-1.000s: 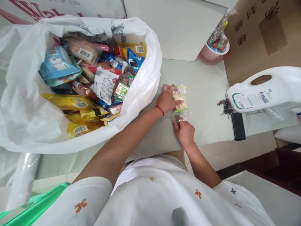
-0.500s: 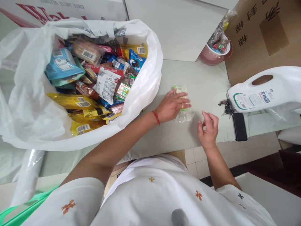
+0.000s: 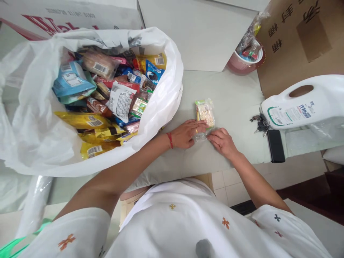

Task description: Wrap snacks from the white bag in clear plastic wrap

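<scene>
Head view: left hand (image 3: 184,135) open over snack packet (image 3: 206,113), likely steadying it; right hand (image 3: 224,144) pinching clear wrap (image 3: 200,137).

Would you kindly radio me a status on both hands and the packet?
Left hand resting on packet's near end. Right hand at clear wrap's edge, grip unclear. Packet flat on table; open white bag to its left.

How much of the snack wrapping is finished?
One snack packet already looks tucked inside clear plastic. Now the left hand lies on it and the right hand is at the plastic's edge. That edge seems left to finish. Lots more snacks sit in the white bag, maybe for later.
</scene>
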{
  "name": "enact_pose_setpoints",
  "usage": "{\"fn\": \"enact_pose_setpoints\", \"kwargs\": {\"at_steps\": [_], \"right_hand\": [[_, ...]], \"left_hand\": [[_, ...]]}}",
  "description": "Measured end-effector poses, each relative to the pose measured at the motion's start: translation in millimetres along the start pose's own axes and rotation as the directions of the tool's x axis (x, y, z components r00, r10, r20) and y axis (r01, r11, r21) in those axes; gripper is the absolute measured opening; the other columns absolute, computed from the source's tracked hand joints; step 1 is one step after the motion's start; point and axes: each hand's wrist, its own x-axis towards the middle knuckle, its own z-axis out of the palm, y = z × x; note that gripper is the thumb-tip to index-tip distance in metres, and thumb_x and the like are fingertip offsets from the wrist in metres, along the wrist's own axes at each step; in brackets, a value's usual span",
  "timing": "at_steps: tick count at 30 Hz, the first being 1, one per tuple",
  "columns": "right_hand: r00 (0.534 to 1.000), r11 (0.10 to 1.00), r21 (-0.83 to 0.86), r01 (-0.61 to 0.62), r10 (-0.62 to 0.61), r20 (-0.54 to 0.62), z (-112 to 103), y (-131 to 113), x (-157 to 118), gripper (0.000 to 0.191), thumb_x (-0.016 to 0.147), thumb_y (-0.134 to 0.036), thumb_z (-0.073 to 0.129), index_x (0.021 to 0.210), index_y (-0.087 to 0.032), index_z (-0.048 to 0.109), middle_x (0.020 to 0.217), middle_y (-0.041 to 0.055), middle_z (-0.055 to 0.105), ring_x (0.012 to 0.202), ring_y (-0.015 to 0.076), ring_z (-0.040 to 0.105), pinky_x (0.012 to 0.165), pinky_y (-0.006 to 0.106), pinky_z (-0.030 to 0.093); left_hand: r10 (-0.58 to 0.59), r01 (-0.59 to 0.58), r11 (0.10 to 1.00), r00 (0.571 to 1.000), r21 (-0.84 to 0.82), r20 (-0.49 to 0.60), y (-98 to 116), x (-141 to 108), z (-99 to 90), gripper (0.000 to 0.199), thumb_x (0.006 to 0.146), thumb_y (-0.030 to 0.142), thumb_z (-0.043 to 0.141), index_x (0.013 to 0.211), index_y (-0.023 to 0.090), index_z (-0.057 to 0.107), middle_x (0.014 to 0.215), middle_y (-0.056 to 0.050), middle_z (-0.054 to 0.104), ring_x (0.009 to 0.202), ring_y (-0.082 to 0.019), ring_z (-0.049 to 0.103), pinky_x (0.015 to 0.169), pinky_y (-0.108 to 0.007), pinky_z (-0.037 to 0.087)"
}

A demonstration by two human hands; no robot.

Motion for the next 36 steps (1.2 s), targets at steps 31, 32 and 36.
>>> {"fn": "enact_pose_setpoints", "kwargs": {"at_steps": [31, 32, 36], "right_hand": [[0.806, 0.624, 0.674, -0.396, 0.588, -0.07, 17.2, 4.8, 72.3, 0.033, 0.08, -0.048, 0.078, 0.087, -0.024, 0.057, 0.071, -0.0056, 0.049, 0.065, 0.0121, 0.043, 0.062, 0.027, 0.04], [0.774, 0.626, 0.664, -0.408, 0.623, -0.112, 20.3, 6.5, 72.6, 0.036, 0.078, -0.048, 0.08, 0.092, -0.024, 0.058, 0.075, -0.0053, 0.05, 0.065, 0.0117, 0.044, 0.062, 0.026, 0.041], [0.695, 0.66, 0.595, -0.459, 0.684, -0.222, 32.0, 18.9, 76.3, 0.055, 0.078, -0.053, 0.079, 0.119, -0.022, 0.061, 0.099, 0.0018, 0.06, 0.065, 0.0103, 0.048, 0.062, 0.027, 0.047]], "left_hand": [[-0.646, 0.588, 0.73, 0.428, -0.347, -0.632, 8.8, 35.2, 31.1, 0.082, 0.092, 0.056, 0.07, 0.158, 0.022, 0.035, 0.135, -0.016, 0.054, 0.126, -0.03, 0.053, 0.094, -0.039, 0.056], [-0.653, 0.633, 0.713, 0.441, -0.303, -0.616, 4.5, 35.5, 26.5, 0.076, 0.091, 0.054, 0.071, 0.153, 0.02, 0.044, 0.132, -0.016, 0.055, 0.125, -0.031, 0.054, 0.096, -0.041, 0.055], [-0.652, 0.722, 0.682, 0.527, -0.117, -0.545, -5.5, 41.0, 13.3, 0.034, 0.099, 0.047, 0.058, 0.111, 0.018, 0.073, 0.118, -0.014, 0.061, 0.118, -0.032, 0.057, 0.107, -0.049, 0.047]]}}
